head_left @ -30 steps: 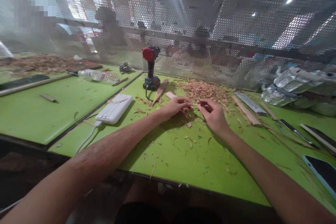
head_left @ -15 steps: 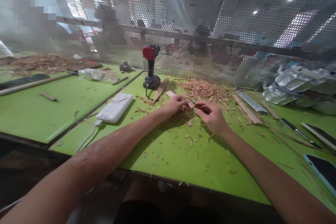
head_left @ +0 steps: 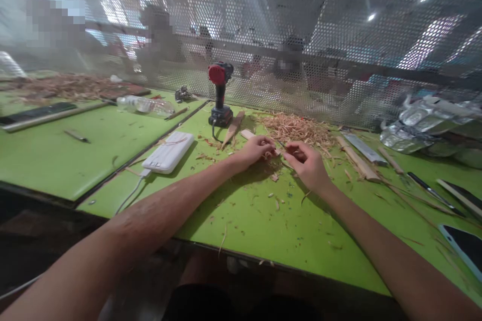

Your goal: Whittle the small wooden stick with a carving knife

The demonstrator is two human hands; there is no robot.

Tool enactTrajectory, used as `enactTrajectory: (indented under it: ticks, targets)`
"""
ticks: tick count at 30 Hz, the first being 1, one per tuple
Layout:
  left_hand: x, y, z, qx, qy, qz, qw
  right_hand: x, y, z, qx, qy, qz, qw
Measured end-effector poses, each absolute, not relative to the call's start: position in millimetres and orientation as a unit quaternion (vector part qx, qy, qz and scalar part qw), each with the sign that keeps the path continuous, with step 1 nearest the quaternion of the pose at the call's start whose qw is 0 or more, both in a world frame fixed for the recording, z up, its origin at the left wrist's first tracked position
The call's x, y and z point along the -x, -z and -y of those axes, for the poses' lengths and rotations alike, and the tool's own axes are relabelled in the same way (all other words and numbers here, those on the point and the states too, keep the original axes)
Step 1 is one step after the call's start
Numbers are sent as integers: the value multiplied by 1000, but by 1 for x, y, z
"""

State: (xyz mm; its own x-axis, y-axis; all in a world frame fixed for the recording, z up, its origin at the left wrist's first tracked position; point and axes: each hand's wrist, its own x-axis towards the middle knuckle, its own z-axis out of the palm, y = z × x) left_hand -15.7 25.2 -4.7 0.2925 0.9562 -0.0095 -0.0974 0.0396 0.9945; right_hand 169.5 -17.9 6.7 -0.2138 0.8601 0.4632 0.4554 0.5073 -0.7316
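My left hand (head_left: 259, 150) is closed on a pale wooden strip (head_left: 247, 134), whose far end sticks out beyond the knuckles. Just to its right, my right hand (head_left: 304, 160) is pinched round something thin and dark, too small to name, close to the strip's near end. Behind both hands lies a heap of wood shavings (head_left: 297, 129). A pointed flat piece of wood (head_left: 233, 128) rests beyond my left hand, beside an upright red and black cordless drill (head_left: 220, 93).
A white power bank (head_left: 169, 152) with a cable lies left on the green table (head_left: 233, 220). A plastic bottle (head_left: 145, 105) is farther back. To the right are a wooden piece (head_left: 359, 160), a metal blade (head_left: 364, 148), a phone (head_left: 463, 251) and silvery packages (head_left: 429, 123). Mesh stands behind.
The whole view has shifted slightly, so things appear a little farther right. My right hand has drawn slightly away from my left fingers. Both hands keep their grip.
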Motion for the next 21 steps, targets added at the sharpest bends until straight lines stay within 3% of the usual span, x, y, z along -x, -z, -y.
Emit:
enactTrajectory:
  ticks: [21]
  targets:
    - [21, 9, -29, -644, -384, -351, 561, -177, 3, 5, 483, -214, 691, 493]
